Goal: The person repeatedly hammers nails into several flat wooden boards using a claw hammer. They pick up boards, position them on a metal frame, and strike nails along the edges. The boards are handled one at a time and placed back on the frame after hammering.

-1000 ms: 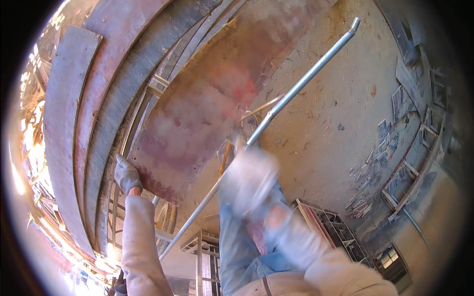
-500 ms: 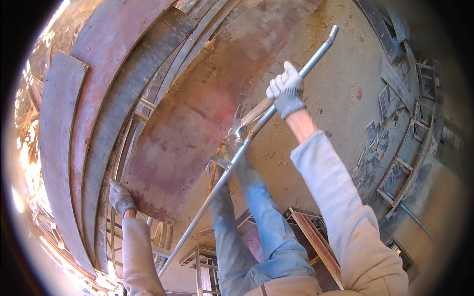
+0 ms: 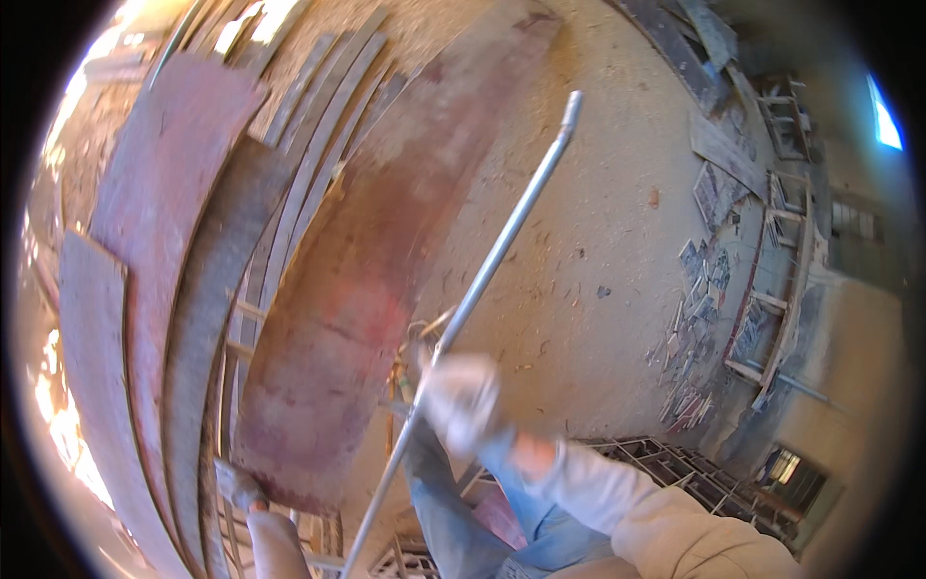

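Observation:
My left hand (image 3: pixel 239 484), in a grey glove, is closed at the near left corner of a long reddish-brown board (image 3: pixel 338 338). The board lies aslant before me, stained and worn. My right hand (image 3: pixel 461 403), in a pale glove, is smeared by motion. It is beside or over a long metal pipe (image 3: pixel 497 253), whose far end is bent. Whether its fingers grip anything does not show. The pipe runs from the lower edge up to the right, past the board's right side. No hammer can be made out clearly.
Curved-looking dark panels (image 3: pixel 207 289) and narrow planks (image 3: pixel 323 125) are stacked at the left. Small scraps (image 3: pixel 699 309) litter the floor at the right, near a metal frame (image 3: pixel 772 299). A ladder-like rack (image 3: pixel 666 473) stands behind my right arm.
My right hand has swung down and left from higher along the pipe; the hammer seen beside it before is blurred or hidden. The view has shifted, and my left hand stays at the board's corner.

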`<state>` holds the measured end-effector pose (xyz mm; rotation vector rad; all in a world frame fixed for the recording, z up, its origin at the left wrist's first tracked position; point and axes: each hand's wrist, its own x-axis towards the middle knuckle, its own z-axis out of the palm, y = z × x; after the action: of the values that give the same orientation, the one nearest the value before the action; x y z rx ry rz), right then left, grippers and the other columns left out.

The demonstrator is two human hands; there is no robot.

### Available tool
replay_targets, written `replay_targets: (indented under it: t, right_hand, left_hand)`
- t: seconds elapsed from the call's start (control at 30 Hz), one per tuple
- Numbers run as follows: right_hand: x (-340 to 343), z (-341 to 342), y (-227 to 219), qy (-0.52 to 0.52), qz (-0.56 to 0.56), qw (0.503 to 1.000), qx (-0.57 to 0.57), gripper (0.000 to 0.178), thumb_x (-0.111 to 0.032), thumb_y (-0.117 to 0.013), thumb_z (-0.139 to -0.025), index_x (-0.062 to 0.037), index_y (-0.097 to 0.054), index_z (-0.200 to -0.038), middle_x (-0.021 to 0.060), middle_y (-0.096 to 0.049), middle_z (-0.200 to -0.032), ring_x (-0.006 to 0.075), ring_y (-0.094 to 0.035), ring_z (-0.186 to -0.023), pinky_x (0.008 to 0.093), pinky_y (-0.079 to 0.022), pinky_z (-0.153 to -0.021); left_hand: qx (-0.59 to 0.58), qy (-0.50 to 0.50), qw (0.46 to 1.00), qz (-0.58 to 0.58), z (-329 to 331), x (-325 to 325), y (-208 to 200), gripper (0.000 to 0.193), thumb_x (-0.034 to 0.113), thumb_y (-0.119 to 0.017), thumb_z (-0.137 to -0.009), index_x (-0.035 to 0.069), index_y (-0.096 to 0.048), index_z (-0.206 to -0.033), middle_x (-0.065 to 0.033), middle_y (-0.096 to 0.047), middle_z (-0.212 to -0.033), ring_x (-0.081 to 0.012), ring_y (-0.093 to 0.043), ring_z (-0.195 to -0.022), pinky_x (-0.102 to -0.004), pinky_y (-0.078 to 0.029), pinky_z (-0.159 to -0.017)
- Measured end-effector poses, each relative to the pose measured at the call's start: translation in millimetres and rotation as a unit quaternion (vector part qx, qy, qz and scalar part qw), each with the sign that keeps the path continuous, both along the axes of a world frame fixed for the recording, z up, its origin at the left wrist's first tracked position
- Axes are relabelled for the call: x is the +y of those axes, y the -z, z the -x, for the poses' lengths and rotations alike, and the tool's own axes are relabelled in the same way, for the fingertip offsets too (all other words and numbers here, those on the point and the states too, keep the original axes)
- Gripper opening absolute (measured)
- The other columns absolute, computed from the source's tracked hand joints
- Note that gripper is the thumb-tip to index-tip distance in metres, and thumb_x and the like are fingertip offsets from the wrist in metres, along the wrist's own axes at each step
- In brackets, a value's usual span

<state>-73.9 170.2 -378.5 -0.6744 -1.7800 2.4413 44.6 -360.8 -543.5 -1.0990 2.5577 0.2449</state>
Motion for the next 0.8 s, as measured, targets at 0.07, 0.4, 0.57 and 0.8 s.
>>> replay_targets:
  t: [0.07,0.4,0.57,0.8]
  right_hand:
    - [-15.9,-33.6,-11.2,-0.089,-0.018,0.995,0.038,0.045,-0.026,-0.058,-0.105,-0.0164,-0.044,-0.063,-0.0054,-0.038,-0.051,0.0096,-0.041,-0.043,0.0281,-0.033,-0.04]
    - [-3.3,-76.7,-29.0,0.141,0.103,0.885,-0.432,0.059,-0.036,-0.067,-0.101,-0.0165,-0.043,-0.051,0.0027,-0.043,-0.042,0.0174,-0.042,-0.031,0.0362,-0.03,-0.031]
    - [20.0,-86.1,-45.6,0.01,0.006,0.919,-0.394,0.054,-0.047,-0.07,-0.098,-0.0086,-0.061,-0.061,0.004,-0.054,-0.048,0.0138,-0.042,-0.031,0.0318,-0.032,-0.028]
    - [99.1,-15.4,-105.9,-0.173,-0.062,0.88,-0.438,0.083,-0.074,-0.061,-0.092,0.0073,-0.068,-0.104,0.0118,-0.063,-0.063,0.0156,-0.045,-0.034,0.0341,-0.037,-0.033]
  left_hand:
    - [0.029,0.033,0.999,0.008,7.4,5.7,-9.5,0.065,0.049,-0.033,-0.111,-0.002,-0.055,-0.144,-0.0279,-0.061,-0.138,-0.0453,-0.059,-0.124,-0.0471,-0.044,-0.109]
    - [0.178,-0.417,0.821,-0.347,-70.3,78.0,-58.8,0.081,0.066,-0.047,-0.103,-0.002,-0.055,-0.147,-0.0187,-0.059,-0.143,-0.0331,-0.058,-0.127,-0.0439,-0.047,-0.11]
    - [0.085,-0.416,0.826,-0.369,-103.9,64.5,-95.6,0.081,0.067,-0.047,-0.102,0.0,-0.056,-0.146,-0.0189,-0.059,-0.144,-0.0356,-0.057,-0.128,-0.0459,-0.047,-0.11]
    - [0.136,-0.4,0.825,-0.375,-80.2,68.5,-203.7,0.08,0.068,-0.046,-0.102,0.002,-0.054,-0.147,-0.0202,-0.058,-0.146,-0.0371,-0.056,-0.13,-0.0464,-0.045,-0.112]
